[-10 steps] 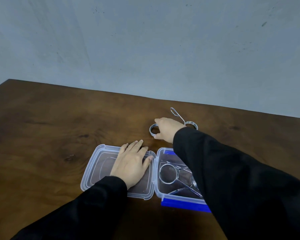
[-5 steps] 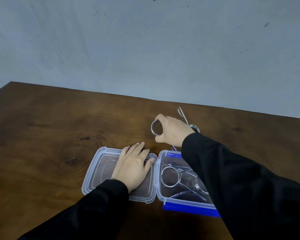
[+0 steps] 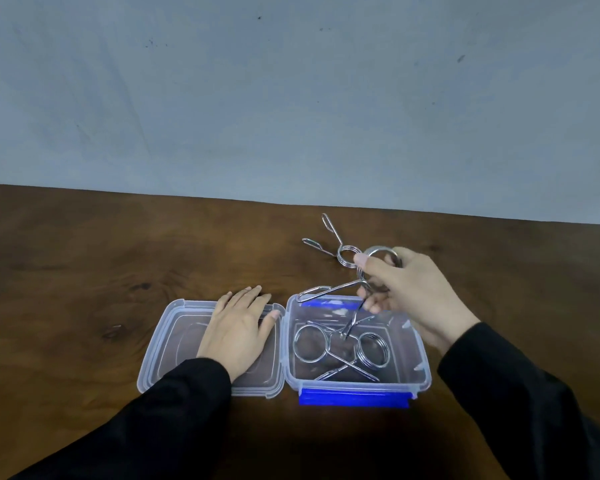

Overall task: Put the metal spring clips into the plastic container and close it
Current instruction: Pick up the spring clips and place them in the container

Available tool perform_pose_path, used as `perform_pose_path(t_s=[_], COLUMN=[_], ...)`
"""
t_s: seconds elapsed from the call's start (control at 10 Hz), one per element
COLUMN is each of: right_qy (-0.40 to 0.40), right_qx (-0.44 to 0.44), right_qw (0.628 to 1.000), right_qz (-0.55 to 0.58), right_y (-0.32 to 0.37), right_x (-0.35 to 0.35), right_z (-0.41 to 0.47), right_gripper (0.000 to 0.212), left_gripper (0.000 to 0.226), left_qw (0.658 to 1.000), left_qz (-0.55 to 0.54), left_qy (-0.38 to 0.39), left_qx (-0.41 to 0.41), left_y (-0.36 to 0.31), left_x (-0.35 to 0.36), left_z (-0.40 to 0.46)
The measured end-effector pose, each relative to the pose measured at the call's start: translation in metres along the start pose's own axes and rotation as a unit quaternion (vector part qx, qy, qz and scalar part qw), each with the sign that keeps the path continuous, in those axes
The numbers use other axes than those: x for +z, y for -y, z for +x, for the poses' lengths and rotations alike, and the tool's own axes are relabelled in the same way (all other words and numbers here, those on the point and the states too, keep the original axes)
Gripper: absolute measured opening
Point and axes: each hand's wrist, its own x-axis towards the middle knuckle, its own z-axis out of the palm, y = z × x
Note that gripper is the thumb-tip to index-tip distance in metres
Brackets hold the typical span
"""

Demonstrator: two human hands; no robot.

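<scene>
A clear plastic container with blue latches lies open on the wooden table, its lid folded flat to the left. Two metal spring clips lie crossed inside it. My right hand holds a third spring clip by its coil above the container's far rim, one handle pointing left and the other dipping into the box. Another spring clip rests on the table just behind. My left hand lies flat on the lid with its fingers spread.
The dark wooden table stretches left and right of the container. A grey wall rises directly behind the table's far edge.
My right hand lifted a spring clip off the table and carried it right and toward me, over the container's far rim. The left hand stayed on the lid.
</scene>
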Motion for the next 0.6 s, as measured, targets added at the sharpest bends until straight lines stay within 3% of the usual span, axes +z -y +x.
perform_pose_path(t_s=[0.2,0.4,0.5,0.6], right_qy=[-0.023,-0.009,-0.011,-0.018], right_qx=[0.106,0.14,0.157,0.146], right_qw=[0.993,0.989,0.987,0.985], right_qz=[0.036,0.049,0.022,-0.096], right_y=[-0.037,-0.05,-0.058,-0.063], right_x=[-0.003,0.005,0.006,0.005], right_z=[-0.022,-0.025,-0.023,-0.02], right_gripper=[0.035,0.032,0.028,0.028], left_gripper=[0.059,0.06,0.063,0.064], left_qw=[1.0,1.0,1.0,1.0], left_qz=[0.011,0.018,0.018,0.018], left_qy=[0.0,0.0,-0.001,0.0], left_qx=[0.0,-0.005,-0.005,-0.006], left_y=[0.0,-0.001,-0.001,-0.001], left_x=[0.003,0.003,0.002,0.002], left_z=[0.0,-0.002,-0.002,-0.002])
